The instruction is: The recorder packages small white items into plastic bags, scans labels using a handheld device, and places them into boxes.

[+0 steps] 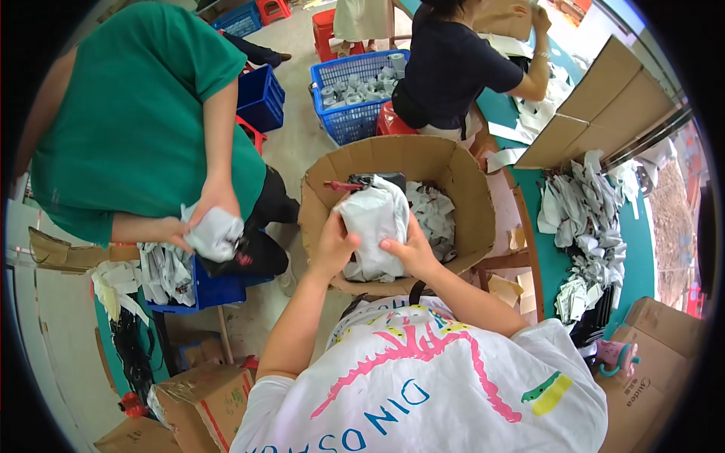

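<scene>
Between my hands is a bundle wrapped in white paper or thin white plastic (375, 226), held above an open cardboard box (476, 204). A black part and a dark red piece (342, 185) stick out at its far end; what is inside is hidden. My left hand (334, 241) grips its left side. On the right side my right hand (414, 248) holds it, thumb lying on the wrapping. Down in the box, similar white-wrapped pieces (434, 215) are heaped, partly covered by the bundle and my hands.
At left, a person in a green shirt (136, 113) handles another white bundle (215, 234) over a blue crate (204, 291). Beyond the box are a blue basket of wrapped pieces (359, 124) and a seated person in dark clothing (453, 68). White-wrapped pieces (581, 219) cover part of the green table (638, 264) at right.
</scene>
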Tool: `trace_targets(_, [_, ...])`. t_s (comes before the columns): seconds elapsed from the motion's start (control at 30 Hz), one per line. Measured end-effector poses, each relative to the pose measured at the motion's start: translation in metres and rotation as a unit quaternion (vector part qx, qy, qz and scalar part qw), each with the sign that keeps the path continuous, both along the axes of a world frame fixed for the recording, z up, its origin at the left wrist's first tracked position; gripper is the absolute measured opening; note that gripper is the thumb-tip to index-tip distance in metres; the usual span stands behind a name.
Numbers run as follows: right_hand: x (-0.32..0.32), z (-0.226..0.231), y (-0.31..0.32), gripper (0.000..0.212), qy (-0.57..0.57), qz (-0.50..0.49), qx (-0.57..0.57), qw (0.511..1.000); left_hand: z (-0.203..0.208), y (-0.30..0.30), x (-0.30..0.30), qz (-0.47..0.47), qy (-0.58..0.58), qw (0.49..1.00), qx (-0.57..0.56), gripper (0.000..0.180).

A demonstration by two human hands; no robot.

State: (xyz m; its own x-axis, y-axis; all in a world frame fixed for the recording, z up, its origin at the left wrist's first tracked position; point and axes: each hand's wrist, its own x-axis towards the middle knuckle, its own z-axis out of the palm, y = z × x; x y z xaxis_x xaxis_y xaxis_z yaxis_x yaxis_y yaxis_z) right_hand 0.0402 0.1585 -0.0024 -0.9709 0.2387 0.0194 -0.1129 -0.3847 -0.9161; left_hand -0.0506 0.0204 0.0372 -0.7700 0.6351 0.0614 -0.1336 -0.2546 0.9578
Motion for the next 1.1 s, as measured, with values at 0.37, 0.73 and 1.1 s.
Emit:
trace_targets(0.37, [0.03,-0.019,0.004,0.041,-0.069,0.239,-0.541,0.803,0.033,0.007,-0.01,-0.033,0.038,0.998,0.027,0.072])
trace_targets(0.73, [0.026,0.031,0.027,0.084,-0.102,0.245,-0.274,0.924,0.087,0.008,-0.037,-0.04,0.13,0.983,-0.121,0.014])
trace_targets(1.1, [0.013,0.037,0.047,0.088,-0.061,0.141,-0.177,0.972,0.048,0.015,0.032,0.171,0.246,0.954,-0.002,0.021])
